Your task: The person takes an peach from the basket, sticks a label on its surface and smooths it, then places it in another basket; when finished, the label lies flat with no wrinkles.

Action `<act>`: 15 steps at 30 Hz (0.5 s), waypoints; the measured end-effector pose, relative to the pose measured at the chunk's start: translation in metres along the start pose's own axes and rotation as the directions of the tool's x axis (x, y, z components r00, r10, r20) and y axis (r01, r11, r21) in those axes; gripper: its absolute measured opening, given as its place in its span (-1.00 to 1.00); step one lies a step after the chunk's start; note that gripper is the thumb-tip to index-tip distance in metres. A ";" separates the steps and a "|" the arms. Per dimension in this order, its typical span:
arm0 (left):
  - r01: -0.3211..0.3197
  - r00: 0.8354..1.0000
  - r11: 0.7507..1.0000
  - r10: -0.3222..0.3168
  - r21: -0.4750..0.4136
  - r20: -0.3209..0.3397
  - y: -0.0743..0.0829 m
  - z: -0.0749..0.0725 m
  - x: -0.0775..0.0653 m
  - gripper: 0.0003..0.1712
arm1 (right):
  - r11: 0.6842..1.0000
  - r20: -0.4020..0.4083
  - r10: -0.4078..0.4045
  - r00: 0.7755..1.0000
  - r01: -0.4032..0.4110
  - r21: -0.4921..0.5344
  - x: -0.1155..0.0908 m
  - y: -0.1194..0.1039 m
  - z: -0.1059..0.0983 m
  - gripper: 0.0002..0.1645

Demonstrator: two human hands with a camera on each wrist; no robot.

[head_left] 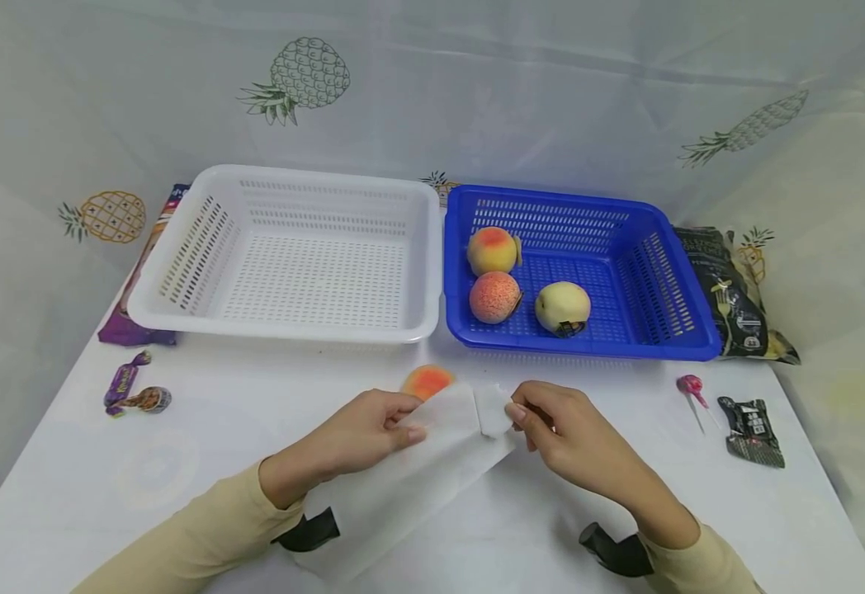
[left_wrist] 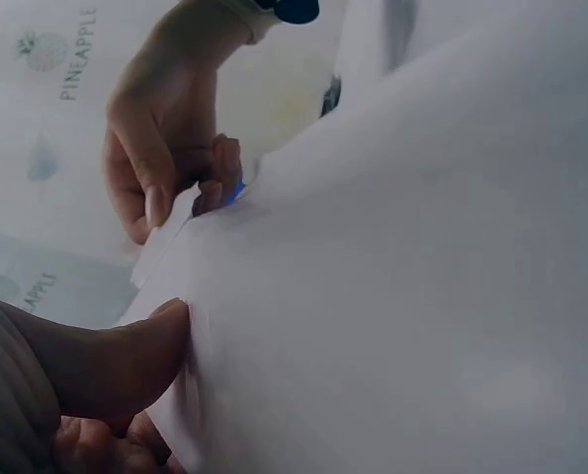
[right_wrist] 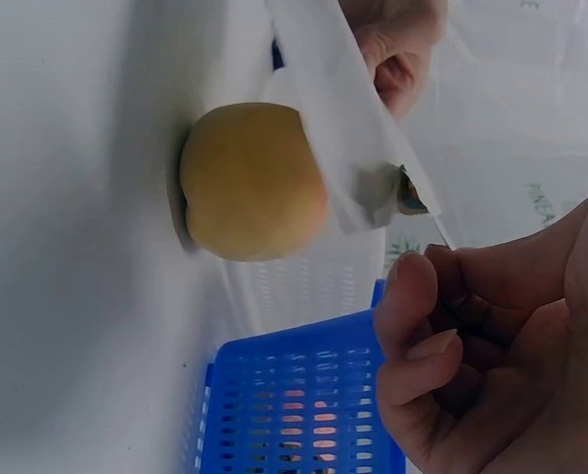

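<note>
My left hand pinches a white paper piece near its upper left edge, thumb on top. At the paper's far right end, my right hand pinches a small folded flap between thumb and fingers. The left wrist view shows both hands along one edge of the paper, its broad face slanting past them. Just behind the paper lies a yellow-orange peach on the table, mostly covered by it in the head view. The right wrist view shows the peach beside the paper's underside, with my right fingers at the corner.
A white basket stands at the back left. Beside it, a blue basket holds a few peaches. Wrapped candies lie left; a lollipop and a black packet lie right. Snack bags flank the baskets.
</note>
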State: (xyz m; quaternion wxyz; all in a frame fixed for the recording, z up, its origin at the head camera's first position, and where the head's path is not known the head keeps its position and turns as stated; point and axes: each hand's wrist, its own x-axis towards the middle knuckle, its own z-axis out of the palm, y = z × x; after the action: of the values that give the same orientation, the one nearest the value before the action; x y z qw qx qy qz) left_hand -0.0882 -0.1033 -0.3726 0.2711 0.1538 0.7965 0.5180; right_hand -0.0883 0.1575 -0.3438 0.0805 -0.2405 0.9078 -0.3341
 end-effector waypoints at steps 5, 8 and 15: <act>0.005 1.000 0.998 -0.005 0.059 0.003 -0.002 0.000 0.000 -0.98 | 0.999 0.033 0.033 0.999 -0.033 -0.008 -0.002 0.003 -0.001 -0.78; 0.010 1.000 0.998 -0.011 0.064 0.011 -0.005 0.001 0.000 -0.93 | 0.999 0.038 0.036 0.999 -0.035 -0.029 -0.003 0.005 -0.002 -0.78; -0.002 0.999 0.997 -0.001 0.075 0.035 -0.012 0.008 0.001 -0.99 | 0.997 0.071 0.055 0.996 -0.050 -0.063 -0.007 0.008 -0.005 -0.76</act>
State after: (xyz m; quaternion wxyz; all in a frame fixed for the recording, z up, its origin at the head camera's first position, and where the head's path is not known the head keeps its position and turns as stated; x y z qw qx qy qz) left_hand -0.0844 -0.1021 -0.3865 0.2790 0.1731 0.8106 0.4849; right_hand -0.0870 0.1690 -0.3451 0.1150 -0.2310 0.9200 -0.2949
